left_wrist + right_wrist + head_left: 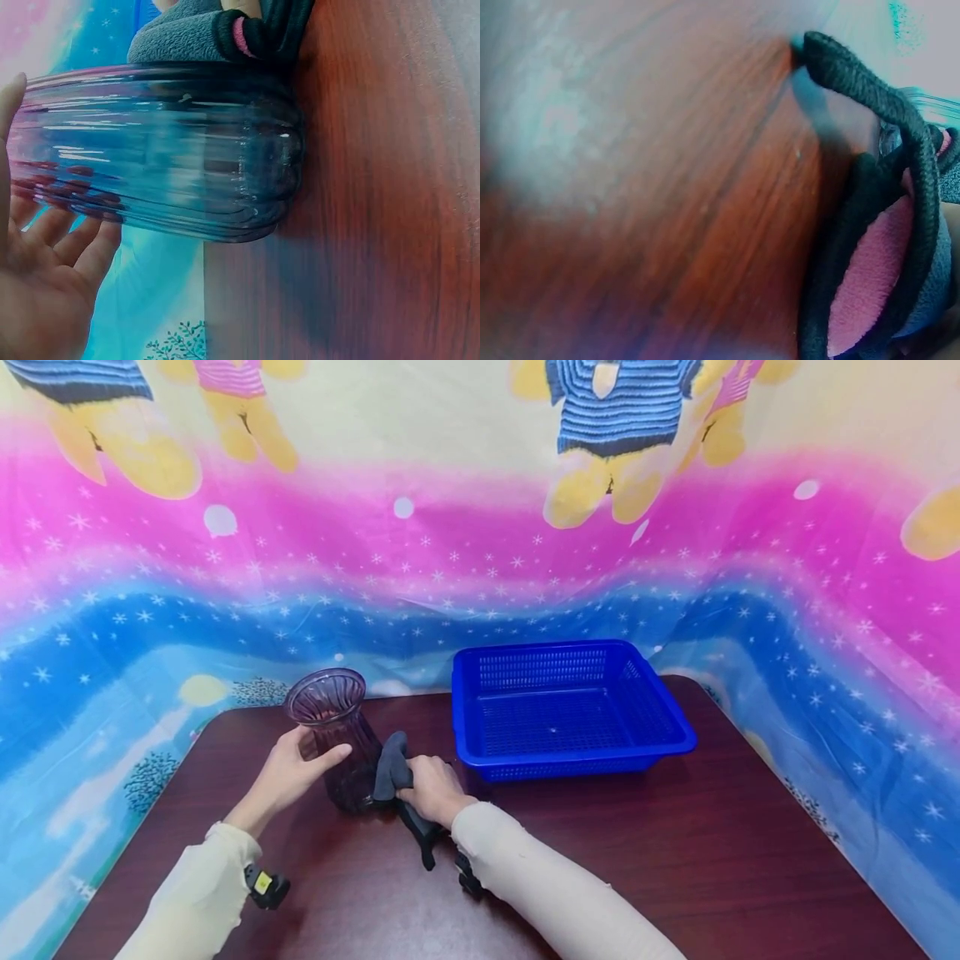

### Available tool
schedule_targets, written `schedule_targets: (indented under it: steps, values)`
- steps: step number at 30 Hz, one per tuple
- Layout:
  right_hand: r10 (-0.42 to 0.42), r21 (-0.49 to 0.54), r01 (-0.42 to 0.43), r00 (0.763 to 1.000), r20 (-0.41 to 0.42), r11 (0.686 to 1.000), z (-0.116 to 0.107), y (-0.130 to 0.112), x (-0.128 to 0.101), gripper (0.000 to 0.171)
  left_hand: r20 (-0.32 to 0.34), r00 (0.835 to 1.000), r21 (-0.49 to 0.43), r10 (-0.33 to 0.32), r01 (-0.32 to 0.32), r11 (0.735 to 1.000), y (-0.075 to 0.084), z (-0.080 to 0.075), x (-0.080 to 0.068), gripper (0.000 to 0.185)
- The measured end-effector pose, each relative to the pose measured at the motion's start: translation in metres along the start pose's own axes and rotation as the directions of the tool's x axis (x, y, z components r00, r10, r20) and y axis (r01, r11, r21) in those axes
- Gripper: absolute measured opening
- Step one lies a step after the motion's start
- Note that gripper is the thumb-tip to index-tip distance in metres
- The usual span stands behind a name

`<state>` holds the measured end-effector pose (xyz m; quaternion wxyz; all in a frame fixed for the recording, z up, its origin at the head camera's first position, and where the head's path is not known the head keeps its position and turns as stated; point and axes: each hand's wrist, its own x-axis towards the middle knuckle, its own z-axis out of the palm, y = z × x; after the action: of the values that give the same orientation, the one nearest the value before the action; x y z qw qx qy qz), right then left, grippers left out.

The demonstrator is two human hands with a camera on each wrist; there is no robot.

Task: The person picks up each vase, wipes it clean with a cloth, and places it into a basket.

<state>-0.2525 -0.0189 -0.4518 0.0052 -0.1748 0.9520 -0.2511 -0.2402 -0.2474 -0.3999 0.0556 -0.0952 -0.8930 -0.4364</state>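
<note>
A purple-tinted ribbed glass vase (347,760) with a flared rim stands on the table, toward its left side. My left hand (288,768) holds it round the upper body, thumb on the near side and fingers on the far side (56,259). In my right hand (433,787) is a bunched grey cloth (392,767), gripped against the vase's right side low down. The cloth has black edging and a pink patch (874,277) in the right wrist view, and one end hangs toward the tabletop.
A blue plastic basket (573,762) with perforated walls stands at the back right of the dark brown wooden table (675,860). Behind the table hangs a colourful printed curtain (465,535). Each sleeve carries a small black wrist device (266,887).
</note>
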Motion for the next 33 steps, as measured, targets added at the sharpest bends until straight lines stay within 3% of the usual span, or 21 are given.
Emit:
schedule_targets:
  steps: [7, 11, 15, 23, 33]
  values:
    - [0.013, 0.025, -0.013, 1.0, 0.004, 1.0, 0.001, 0.001, 0.002, 0.021, -0.053, 0.999, -0.046, -0.006, 0.004, 0.999, 0.005, 0.008, -0.004, 0.078]
    - [0.021, 0.026, -0.021, 1.0, 0.006, 0.999, 0.0, 0.001, 0.002, 0.022, -0.111, 0.993, -0.013, -0.045, 0.044, 0.999, 0.008, 0.014, -0.006, 0.087]
    - [0.018, 0.031, -0.018, 1.0, 0.003, 0.999, 0.001, 0.001, 0.002, 0.022, -0.173, 0.982, 0.053, -0.073, 0.083, 0.995, 0.011, 0.018, -0.007, 0.088]
    - [0.013, 0.037, -0.013, 1.0, -0.001, 0.999, 0.002, 0.003, 0.002, 0.021, -0.283, 0.958, 0.088, -0.047, 0.075, 0.993, 0.014, 0.023, -0.005, 0.09]
    - [0.012, 0.04, -0.012, 1.0, -0.002, 0.999, 0.001, 0.004, 0.002, 0.022, -0.316, 0.947, 0.105, -0.051, 0.089, 0.991, 0.015, 0.024, -0.005, 0.085]
